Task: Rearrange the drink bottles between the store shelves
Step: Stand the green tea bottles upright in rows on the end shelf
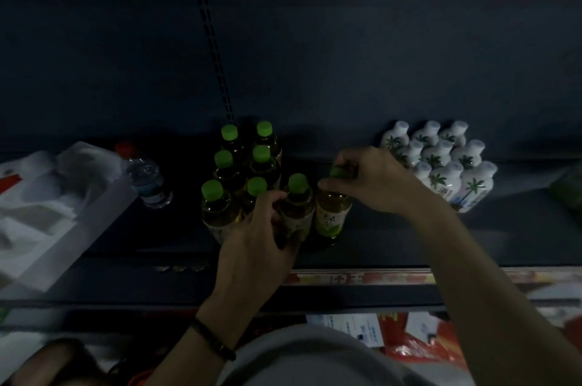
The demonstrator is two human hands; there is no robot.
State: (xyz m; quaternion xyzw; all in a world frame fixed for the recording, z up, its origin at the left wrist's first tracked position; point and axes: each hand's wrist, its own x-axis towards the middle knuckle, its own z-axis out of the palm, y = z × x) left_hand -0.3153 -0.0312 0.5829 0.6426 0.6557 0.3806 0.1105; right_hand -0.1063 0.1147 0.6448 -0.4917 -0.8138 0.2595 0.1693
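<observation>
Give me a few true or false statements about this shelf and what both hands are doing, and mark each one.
1. The right hand grips the top of a green-capped tea bottle. True.
2. The left hand holds nothing. False: it grips the neighbouring green-capped bottle by its body.
3. The white palm-print bottles stand to the right of the green-capped tea bottle. True.
4. The clear water bottle has a green cap. False: its cap is red.
</observation>
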